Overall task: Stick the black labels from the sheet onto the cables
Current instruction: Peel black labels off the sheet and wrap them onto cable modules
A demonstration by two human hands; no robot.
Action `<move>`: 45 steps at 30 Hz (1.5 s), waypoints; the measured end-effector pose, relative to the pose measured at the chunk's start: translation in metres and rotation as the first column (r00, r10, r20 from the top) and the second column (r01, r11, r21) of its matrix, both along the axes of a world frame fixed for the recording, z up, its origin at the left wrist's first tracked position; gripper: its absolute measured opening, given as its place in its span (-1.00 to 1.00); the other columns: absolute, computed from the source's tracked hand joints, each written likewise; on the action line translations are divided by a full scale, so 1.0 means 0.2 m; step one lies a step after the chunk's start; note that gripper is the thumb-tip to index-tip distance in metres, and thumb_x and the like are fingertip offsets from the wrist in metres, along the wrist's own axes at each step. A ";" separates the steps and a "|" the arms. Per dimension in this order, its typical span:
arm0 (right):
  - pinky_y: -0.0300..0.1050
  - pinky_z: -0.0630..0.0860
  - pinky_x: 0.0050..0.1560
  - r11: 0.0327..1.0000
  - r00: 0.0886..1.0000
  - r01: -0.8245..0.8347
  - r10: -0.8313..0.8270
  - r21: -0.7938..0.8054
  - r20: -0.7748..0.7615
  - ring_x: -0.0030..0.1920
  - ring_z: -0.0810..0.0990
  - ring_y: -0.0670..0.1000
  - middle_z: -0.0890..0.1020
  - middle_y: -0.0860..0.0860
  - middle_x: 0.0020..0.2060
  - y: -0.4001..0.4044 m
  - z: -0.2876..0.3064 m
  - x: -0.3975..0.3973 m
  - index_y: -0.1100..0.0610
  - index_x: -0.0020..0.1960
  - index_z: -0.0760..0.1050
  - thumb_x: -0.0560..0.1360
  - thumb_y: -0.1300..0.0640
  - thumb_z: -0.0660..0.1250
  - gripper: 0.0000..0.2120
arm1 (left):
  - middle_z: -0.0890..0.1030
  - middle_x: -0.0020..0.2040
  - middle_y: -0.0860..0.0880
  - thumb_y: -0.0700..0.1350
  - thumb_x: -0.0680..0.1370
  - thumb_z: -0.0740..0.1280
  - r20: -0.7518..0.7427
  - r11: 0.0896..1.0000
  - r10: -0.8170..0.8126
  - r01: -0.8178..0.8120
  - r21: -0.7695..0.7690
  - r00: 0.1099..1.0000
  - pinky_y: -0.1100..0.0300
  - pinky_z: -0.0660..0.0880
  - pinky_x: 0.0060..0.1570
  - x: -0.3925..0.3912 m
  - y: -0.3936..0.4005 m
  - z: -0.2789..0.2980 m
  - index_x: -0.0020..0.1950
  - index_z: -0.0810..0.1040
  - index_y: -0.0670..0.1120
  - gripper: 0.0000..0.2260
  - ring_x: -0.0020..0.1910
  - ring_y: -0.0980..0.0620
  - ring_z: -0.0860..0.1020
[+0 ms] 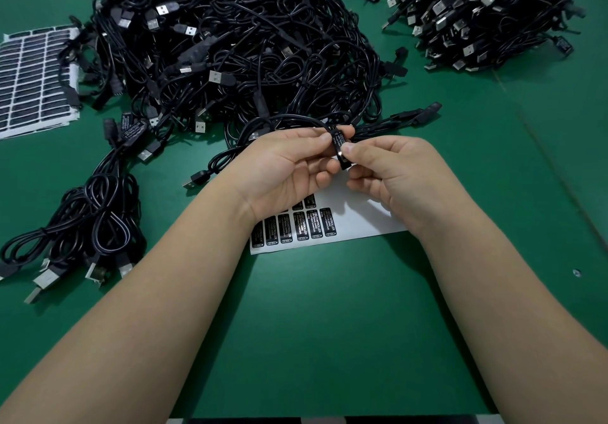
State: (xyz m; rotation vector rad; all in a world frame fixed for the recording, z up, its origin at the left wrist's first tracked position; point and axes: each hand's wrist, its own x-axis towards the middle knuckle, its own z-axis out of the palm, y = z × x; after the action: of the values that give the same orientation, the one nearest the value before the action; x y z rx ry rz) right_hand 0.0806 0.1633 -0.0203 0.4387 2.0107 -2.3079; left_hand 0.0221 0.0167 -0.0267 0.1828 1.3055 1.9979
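**Label half-seated: watch for a crooked wrap**

Green matting covers the bench (312, 341), and your landmark is the label sheet (358, 223) lying flat just beneath your hands. Directly above that sheet, your left hand (286, 167) pinches the cable's small controller block (342, 152) from one side while your right hand (391, 177) closes thumb and forefinger on its lower end, pressing a black label (340, 140) onto it. Both grips are clenched on the same piece.

The risk, as I judge it, is a skewed or creased label: if your right thumb slides before the adhesive seats, the edge could lift or trap a bubble. The trailing cable (230, 153) runs away from the sheet to the left, and its weight could twist the block in your fingers.

That label is glossy black with white print, reading partly "LED C". Beyond the sheet sits the big tangled cable pile (237, 48); remaining labels (301, 228) line the sheet's near-left corner.
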 end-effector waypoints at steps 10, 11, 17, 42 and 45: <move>-0.27 0.56 -0.27 1.000 0.999 0.023 -0.023 0.012 0.022 -0.41 0.56 -0.15 0.61 -0.06 -0.46 0.00 0.00 0.00 0.10 -0.44 0.62 0.45 0.24 0.44 -0.71 | 0.60 -0.28 -0.04 -0.29 0.59 0.17 -0.005 1.000 -0.007 0.007 -0.007 1.000 0.35 0.45 -0.40 0.00 0.00 0.00 0.03 0.62 -0.19 -0.78 -0.38 0.14 0.52; -0.27 0.56 -0.28 0.999 0.999 0.031 -0.031 0.010 0.025 -0.41 0.55 -0.14 0.61 -0.05 -0.46 0.00 0.00 -0.01 0.11 -0.43 0.62 0.45 0.24 0.44 -0.72 | 0.60 -0.28 -0.04 -0.28 0.59 0.18 -0.006 1.000 -0.007 0.007 -0.008 1.000 0.35 0.45 -0.40 0.00 0.00 0.00 0.03 0.62 -0.19 -0.78 -0.37 0.14 0.52; -0.27 0.52 -0.34 0.998 0.998 0.059 -0.059 0.025 0.028 -0.43 0.54 -0.14 0.61 -0.03 -0.46 -0.01 0.00 -0.01 0.15 -0.30 0.60 0.45 0.23 0.42 -0.84 | 0.59 -0.28 -0.03 -0.27 0.58 0.18 -0.012 1.000 -0.012 0.011 -0.010 1.000 0.35 0.45 -0.42 0.00 0.00 0.00 0.03 0.61 -0.18 -0.79 -0.38 0.14 0.52; -0.22 0.54 -0.38 0.988 0.991 0.129 -0.132 0.084 0.034 -0.45 0.54 -0.09 0.62 0.04 -0.44 -0.03 -0.02 -0.03 0.25 -0.24 0.61 0.45 0.14 0.45 -0.82 | 0.61 -0.28 -0.01 -0.20 0.45 0.30 -0.033 1.000 0.005 -0.005 -0.021 0.999 0.34 0.46 -0.36 0.01 0.01 0.00 0.05 0.61 -0.18 -0.79 -0.36 0.13 0.53; -0.21 0.54 -0.38 0.987 0.990 0.131 -0.135 0.089 0.035 -0.45 0.54 -0.08 0.62 0.06 -0.42 -0.03 -0.02 -0.03 0.32 -0.16 0.60 0.45 0.12 0.45 -0.77 | 0.63 -0.28 -0.02 -0.20 0.44 0.32 -0.033 0.999 0.037 -0.038 -0.025 0.999 0.34 0.47 -0.37 0.01 0.01 0.00 0.10 0.59 -0.22 -0.74 -0.37 0.13 0.54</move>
State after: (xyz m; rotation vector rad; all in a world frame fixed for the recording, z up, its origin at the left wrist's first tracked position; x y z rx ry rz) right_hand 0.0745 0.1579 -0.0236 0.6391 2.1298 -2.2694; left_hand 0.0235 0.0194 -0.0272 0.1809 1.3636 2.0160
